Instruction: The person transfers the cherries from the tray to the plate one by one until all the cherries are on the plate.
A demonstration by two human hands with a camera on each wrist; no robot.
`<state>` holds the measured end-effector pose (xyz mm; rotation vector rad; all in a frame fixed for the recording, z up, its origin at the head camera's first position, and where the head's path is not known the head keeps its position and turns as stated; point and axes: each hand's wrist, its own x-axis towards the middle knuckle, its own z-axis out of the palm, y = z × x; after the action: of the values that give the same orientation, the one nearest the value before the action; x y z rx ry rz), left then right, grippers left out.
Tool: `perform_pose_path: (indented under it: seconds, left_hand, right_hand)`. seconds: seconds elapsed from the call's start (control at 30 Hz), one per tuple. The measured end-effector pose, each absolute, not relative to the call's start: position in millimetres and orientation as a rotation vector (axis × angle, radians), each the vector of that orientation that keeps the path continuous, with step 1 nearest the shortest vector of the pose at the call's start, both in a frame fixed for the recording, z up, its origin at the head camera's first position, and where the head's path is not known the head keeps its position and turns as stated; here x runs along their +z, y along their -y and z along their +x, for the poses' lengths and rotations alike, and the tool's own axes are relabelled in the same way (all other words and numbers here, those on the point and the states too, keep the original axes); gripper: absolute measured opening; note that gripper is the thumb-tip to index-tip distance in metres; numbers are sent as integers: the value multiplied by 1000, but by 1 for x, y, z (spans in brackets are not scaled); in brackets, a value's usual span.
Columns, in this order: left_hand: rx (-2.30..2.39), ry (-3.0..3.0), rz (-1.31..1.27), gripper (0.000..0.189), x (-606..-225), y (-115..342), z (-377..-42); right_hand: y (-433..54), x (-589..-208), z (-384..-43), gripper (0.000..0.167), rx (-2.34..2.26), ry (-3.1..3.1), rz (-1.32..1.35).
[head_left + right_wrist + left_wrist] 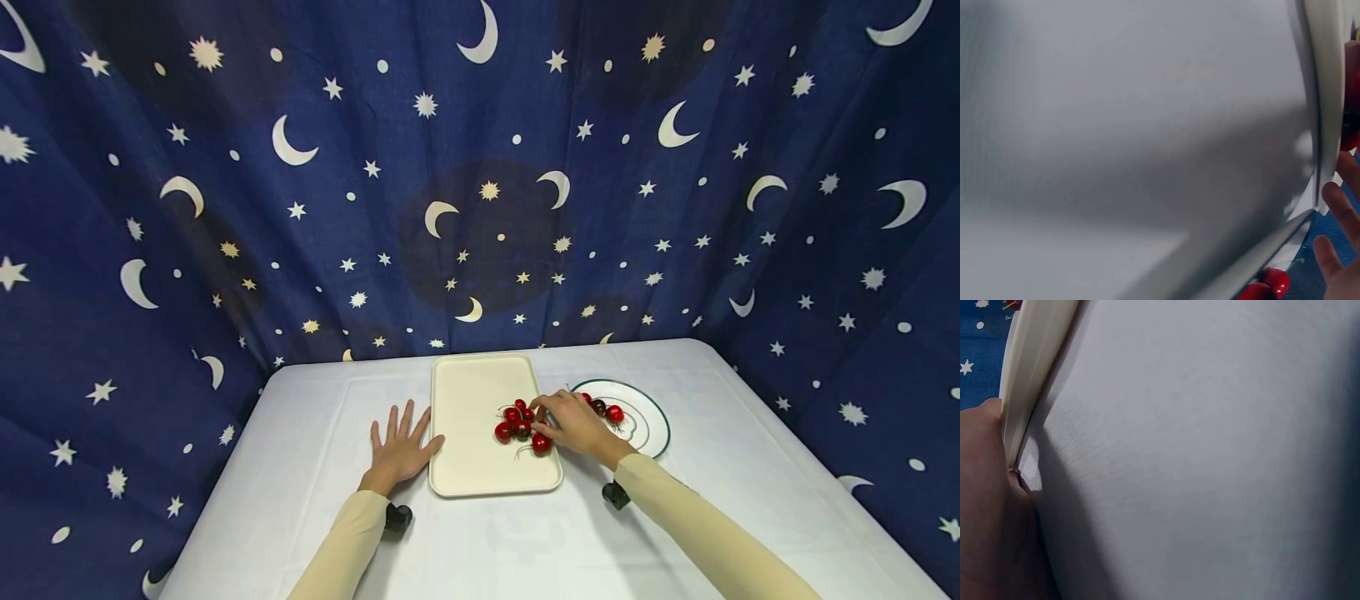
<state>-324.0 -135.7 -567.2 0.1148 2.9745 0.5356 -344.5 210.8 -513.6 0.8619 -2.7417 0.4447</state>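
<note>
A cream tray [468, 471] lies on the table with a cluster of red and dark cherries [512, 422] on its right half. My left hand [401, 454] is spread flat at the tray's left side, thumb over the rim; the left wrist view shows that thumb [985, 425] against the tray wall [1029, 369]. My right hand [573, 423] reaches over the tray's right edge, its bent fingertips at the cluster. In the right wrist view some fingers [1341, 215] hang apart beside the rim, near cherries [1352, 125]. Whether a cherry is between thumb and forefinger is hidden.
A white plate [652, 425] with a dark green rim stands right of the tray, partly behind my right hand, with several cherries [615, 414] on it. A white cloth covers the table [487, 550]. Blue star-and-moon curtains [480, 183] hang behind and at both sides.
</note>
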Motion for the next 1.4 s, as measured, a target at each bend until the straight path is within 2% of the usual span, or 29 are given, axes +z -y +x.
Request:
perform_pose_path:
  seconds: [0.37, 0.53, 1.07, 1.4]
  left_hand:
    - [552, -2972, 117, 79, -565, 136, -322]
    - [577, -2969, 111, 78, -563, 136, -321]
    - [565, -2973, 100, 78, -564, 135, -319]
    - [559, -2976, 105, 78, -564, 134, -321]
  right_hand:
    - [-212, -513, -343, 30, 416, 2681, 856]
    - [-215, -506, -346, 23, 421, 2660, 810]
    - [-245, -513, -355, 15, 279, 2688, 488]
    - [-251, -513, -354, 18, 219, 2740, 358]
